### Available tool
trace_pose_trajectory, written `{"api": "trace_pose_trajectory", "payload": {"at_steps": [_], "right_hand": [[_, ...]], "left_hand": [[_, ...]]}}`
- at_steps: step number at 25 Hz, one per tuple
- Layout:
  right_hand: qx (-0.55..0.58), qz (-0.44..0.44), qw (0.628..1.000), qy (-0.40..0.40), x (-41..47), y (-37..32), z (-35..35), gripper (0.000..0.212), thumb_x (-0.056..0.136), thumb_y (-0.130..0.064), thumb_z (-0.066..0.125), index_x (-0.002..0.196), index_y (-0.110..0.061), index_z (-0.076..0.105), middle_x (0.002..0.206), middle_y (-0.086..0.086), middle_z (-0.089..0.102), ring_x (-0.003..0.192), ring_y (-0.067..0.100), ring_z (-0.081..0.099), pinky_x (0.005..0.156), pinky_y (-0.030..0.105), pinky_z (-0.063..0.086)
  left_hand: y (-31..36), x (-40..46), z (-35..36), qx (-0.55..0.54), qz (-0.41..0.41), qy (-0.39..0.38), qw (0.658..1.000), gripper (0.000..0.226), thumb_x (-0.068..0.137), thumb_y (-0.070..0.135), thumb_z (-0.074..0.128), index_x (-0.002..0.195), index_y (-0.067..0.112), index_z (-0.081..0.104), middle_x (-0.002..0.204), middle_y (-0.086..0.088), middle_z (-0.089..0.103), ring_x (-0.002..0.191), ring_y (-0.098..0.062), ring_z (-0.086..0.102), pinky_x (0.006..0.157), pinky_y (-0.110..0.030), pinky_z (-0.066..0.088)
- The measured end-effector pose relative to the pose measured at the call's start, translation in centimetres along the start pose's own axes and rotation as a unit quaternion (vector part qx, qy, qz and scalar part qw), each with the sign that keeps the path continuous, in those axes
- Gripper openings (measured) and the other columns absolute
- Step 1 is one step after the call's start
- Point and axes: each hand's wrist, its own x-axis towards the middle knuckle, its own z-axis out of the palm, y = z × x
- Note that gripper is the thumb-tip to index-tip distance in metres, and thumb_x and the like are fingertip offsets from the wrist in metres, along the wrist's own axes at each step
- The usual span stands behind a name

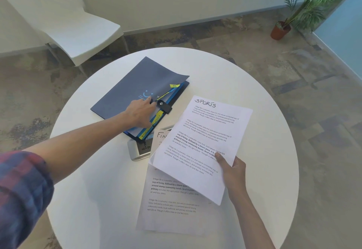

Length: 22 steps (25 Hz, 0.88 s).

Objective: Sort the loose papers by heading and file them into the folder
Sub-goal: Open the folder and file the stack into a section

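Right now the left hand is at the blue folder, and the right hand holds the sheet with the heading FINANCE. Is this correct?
Not quite. In the head view, the sheet in the right hand has the heading SPORTS. A sheet starting with "FIN" lies on the table, partly under it. The left hand is at the blue folder, as you say.

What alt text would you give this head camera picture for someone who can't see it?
At a round white table, a person's right hand holds a printed sheet headed SPORTS while the left hand lifts the cover of a dark blue folder with yellow tabs. More papers lie on the table below the held sheet.
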Motion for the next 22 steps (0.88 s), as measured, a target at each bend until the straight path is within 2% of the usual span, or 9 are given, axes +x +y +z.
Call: {"api": "trace_pose_trajectory", "payload": {"at_steps": [3,5,8,13,18,22], "right_hand": [[0.002,-0.005,1.000,-0.004,-0.1,-0.1,0.1,0.008,0.091,-0.013,0.070,0.096,-0.019,0.074,0.086,-0.014,0.078,0.078,0.004,0.074,0.063,0.016,0.056],[0.001,-0.004,1.000,-0.003,-0.2,-0.1,0.1,0.008,0.091,-0.014,0.070,0.096,-0.019,0.074,0.087,-0.013,0.078,0.080,0.006,0.075,0.067,0.020,0.057],[-0.001,-0.001,1.000,-0.002,-0.3,0.0,0.1,0.008,0.091,-0.014,0.070,0.096,-0.019,0.074,0.089,-0.012,0.079,0.082,0.008,0.075,0.071,0.025,0.056],[-0.004,0.010,1.000,-0.003,-0.3,0.2,0.2,0.010,0.091,-0.015,0.071,0.100,-0.015,0.075,0.093,-0.008,0.079,0.088,0.013,0.075,0.077,0.031,0.058],[-0.004,0.009,1.000,-0.002,-0.3,0.0,0.4,0.012,0.091,-0.015,0.071,0.102,-0.014,0.075,0.095,-0.007,0.079,0.090,0.014,0.075,0.082,0.034,0.059],[0.001,0.013,1.000,-0.005,-0.3,-0.1,0.5,0.012,0.091,-0.015,0.071,0.102,-0.013,0.075,0.095,-0.005,0.079,0.091,0.017,0.075,0.081,0.035,0.059]], "left_hand": [[0.5,-0.3,0.5,0.000,-0.016,0.001,1.000,0.074,0.075,0.041,0.070,0.137,0.012,0.042,0.128,-0.010,0.048,0.087,-0.016,0.049,0.055,-0.024,0.037],[0.8,-0.5,0.8,-0.005,-0.023,0.005,1.000,0.076,0.075,0.039,0.070,0.140,0.012,0.039,0.131,-0.010,0.046,0.088,-0.016,0.046,0.056,-0.024,0.036],[0.5,-0.5,1.0,-0.010,-0.021,0.002,1.000,0.082,0.075,0.036,0.071,0.145,0.012,0.034,0.140,-0.011,0.043,0.095,-0.019,0.053,0.057,-0.023,0.038],[0.7,-0.7,1.4,0.012,-0.030,0.001,0.999,0.077,0.077,0.032,0.066,0.143,0.011,0.032,0.142,-0.012,0.037,0.107,-0.024,0.050,0.058,-0.025,0.038],[0.5,-1.3,2.7,0.033,-0.054,0.032,0.997,0.077,0.083,0.035,0.061,0.148,0.013,0.026,0.154,-0.014,0.025,0.122,-0.028,0.046,0.064,-0.029,0.050],[-0.3,-1.6,2.3,0.020,-0.053,0.042,0.997,0.068,0.088,0.025,0.057,0.148,0.011,0.028,0.151,-0.014,0.030,0.118,-0.030,0.051,0.066,-0.033,0.055]]}}
